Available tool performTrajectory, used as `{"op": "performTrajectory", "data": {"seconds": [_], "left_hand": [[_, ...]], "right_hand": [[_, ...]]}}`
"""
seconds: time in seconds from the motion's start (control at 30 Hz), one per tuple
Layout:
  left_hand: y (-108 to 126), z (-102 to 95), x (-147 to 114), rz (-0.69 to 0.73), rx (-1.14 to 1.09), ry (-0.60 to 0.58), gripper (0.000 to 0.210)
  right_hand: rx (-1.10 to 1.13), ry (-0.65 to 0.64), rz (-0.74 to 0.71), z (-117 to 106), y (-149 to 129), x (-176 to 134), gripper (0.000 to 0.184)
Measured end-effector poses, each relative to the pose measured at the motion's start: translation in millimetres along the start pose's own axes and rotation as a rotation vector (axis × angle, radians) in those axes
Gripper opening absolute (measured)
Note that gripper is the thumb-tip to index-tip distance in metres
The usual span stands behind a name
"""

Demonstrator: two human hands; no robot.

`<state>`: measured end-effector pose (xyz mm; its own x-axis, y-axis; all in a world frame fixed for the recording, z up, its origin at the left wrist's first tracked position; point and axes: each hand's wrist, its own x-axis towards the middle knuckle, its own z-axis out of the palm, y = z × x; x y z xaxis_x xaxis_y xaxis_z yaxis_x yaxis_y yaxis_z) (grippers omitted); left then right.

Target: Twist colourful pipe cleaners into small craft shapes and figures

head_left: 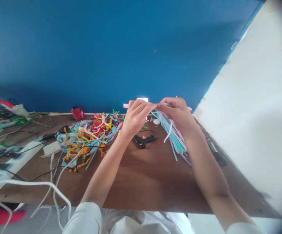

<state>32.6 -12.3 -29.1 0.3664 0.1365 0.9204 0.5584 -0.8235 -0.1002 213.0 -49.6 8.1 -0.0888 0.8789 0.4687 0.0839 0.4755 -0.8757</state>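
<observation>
My left hand (136, 117) and my right hand (177, 112) are raised over the back of the desk, fingertips close together. Both are closed on pale pink pipe cleaners (125, 105), whose end sticks out left of my left hand; how many there are I cannot tell. Beneath my right hand lies a bundle of straight pipe cleaners (175, 143) in light blue, mint and lilac. A black glue gun (143, 141) rests on the desk between my forearms. Behind my left hand shows part of a phone (143, 98) with a bright screen.
Left of my left arm spreads a tangled heap of coloured, twisted pipe cleaners (94, 136). A white power strip (21, 159), a charger (52, 149) and loose cables crowd the desk's left side. A red object (77, 113) stands by the blue wall (131, 48). A dark tool (215, 152) lies at right.
</observation>
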Motion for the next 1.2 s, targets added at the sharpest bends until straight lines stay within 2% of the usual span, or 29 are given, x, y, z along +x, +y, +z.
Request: {"op": "performTrajectory", "data": {"seconds": [0.17, 0.33, 0.47, 0.6, 0.7, 0.77, 0.87, 1.0, 1.07, 1.2], "left_hand": [[1.7, 0.3, -0.5, 0.078, -0.018, 0.110, 0.022], [1.0, -0.6, -1.7, 0.109, 0.064, 0.096, 0.024], [-1.6, -0.4, -4.4, 0.092, 0.127, 0.029, 0.026], [-3.2, 1.8, -5.9, 0.046, 0.123, -0.025, 0.026], [-2.7, 2.9, -4.8, 0.029, 0.159, -0.004, 0.028], [-1.6, 2.5, -3.4, 0.055, 0.182, 0.023, 0.028], [0.3, 1.3, -1.8, 0.089, 0.196, 0.012, 0.029], [1.3, 2.0, -1.7, 0.061, 0.156, -0.009, 0.031], [1.3, 3.6, -1.7, 0.020, 0.139, 0.005, 0.031], [0.8, 6.1, 0.5, 0.006, 0.210, 0.048, 0.027]], "right_hand": [[0.111, -0.077, 0.054, -1.9, -1.1, 0.5, 0.026], [0.195, -0.150, 0.123, -3.3, 1.0, 2.3, 0.031], [0.133, -0.114, 0.070, -0.9, -1.8, -0.9, 0.034], [-0.007, -0.029, -0.013, 2.3, -5.1, -3.8, 0.027], [-0.134, 0.062, -0.173, 3.6, -6.0, -3.8, 0.024], [-0.170, 0.069, -0.221, 3.1, -6.2, -3.3, 0.025], [-0.148, 0.007, -0.131, 1.2, -5.2, -2.5, 0.029], [-0.105, -0.026, -0.043, 2.5, 0.6, -0.1, 0.037], [-0.116, -0.007, -0.067, 5.5, 4.1, 1.2, 0.038], [-0.281, 0.078, -0.179, 10.8, 6.1, 1.4, 0.036]]}}
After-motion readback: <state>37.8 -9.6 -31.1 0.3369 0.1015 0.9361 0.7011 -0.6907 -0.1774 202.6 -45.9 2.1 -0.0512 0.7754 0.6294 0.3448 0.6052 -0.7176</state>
